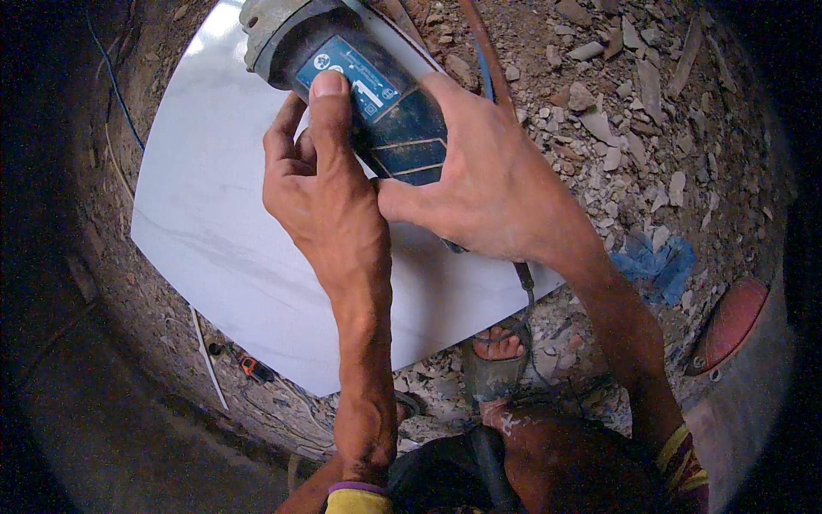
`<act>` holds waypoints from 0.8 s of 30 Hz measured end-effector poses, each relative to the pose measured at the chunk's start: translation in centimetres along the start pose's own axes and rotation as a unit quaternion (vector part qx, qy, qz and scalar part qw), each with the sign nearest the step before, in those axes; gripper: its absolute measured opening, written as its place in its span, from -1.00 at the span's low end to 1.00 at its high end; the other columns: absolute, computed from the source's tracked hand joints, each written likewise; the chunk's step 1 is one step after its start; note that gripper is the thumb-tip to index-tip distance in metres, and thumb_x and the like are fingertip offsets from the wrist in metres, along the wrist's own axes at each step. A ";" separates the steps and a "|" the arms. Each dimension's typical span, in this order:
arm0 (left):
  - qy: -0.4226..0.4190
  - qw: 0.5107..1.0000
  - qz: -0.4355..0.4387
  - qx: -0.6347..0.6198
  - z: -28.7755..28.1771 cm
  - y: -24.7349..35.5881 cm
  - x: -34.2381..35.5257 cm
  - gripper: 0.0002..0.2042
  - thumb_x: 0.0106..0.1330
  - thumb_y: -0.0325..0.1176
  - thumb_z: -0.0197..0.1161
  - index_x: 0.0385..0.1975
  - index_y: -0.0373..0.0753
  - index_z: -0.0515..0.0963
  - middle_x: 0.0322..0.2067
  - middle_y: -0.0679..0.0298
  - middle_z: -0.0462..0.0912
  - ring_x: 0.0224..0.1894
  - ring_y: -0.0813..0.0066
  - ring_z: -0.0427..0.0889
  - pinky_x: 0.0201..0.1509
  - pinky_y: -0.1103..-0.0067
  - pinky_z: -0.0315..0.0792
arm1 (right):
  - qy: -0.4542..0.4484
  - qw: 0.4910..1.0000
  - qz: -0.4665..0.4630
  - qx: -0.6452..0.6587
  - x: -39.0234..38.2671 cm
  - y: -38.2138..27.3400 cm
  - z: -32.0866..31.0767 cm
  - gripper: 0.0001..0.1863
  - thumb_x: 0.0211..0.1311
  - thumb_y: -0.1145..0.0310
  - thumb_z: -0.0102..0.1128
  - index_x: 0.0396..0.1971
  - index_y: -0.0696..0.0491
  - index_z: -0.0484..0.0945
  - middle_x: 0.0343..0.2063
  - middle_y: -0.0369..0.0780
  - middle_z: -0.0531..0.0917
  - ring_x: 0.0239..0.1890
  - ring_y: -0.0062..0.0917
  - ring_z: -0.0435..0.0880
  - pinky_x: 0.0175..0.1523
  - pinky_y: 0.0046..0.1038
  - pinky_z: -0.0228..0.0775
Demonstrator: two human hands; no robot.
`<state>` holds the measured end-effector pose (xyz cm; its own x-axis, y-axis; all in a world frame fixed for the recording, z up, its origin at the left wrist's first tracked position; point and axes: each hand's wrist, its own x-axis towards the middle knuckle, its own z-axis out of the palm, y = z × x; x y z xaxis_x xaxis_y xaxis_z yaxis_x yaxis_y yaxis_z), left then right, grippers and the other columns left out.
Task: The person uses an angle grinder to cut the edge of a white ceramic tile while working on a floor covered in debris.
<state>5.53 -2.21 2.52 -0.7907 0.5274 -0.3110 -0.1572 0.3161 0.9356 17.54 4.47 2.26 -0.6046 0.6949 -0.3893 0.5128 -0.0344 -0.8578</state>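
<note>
An angle grinder (402, 128) with a dark blue body, a blue label and a grey metal head is held above a large white tile (214, 188). My right hand (497, 171) wraps round the rear of its body, thumb on the near side; its fingertips are hidden behind the tool. With its thumb pressed on the label, my left hand (330, 171) grips the body nearer the head, its other fingers curled at the left side. A power cord (529, 295) runs from the grinder down past my foot. I cannot see a disc.
Broken rubble (616, 120) covers the ground to the right. A crumpled blue plastic bag (655, 267) and a red rounded object (730, 325) lie there. My sandalled foot (497, 347) is by the tile's near edge. An orange-and-black tool (254, 368) lies beyond the tile's lower left edge.
</note>
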 end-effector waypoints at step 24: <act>-0.004 1.000 -0.009 -0.004 0.0 -0.3 -1.4 -0.23 0.55 0.00 0.51 0.39 -0.64 0.45 -0.22 0.09 0.84 -0.16 0.54 0.74 -0.04 0.64 0.58 | -0.006 1.000 0.022 -0.011 -1.4 0.1 -0.5 -0.39 0.11 0.32 0.59 0.13 0.27 0.59 -0.14 -0.04 0.84 -0.10 -0.39 0.87 0.10 -0.31 0.71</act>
<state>6.64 -3.04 2.66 -0.7830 0.5280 -0.3287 -0.1758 0.3191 0.9313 18.75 3.87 2.87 -0.5885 0.6844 -0.4304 0.5521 -0.0488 -0.8323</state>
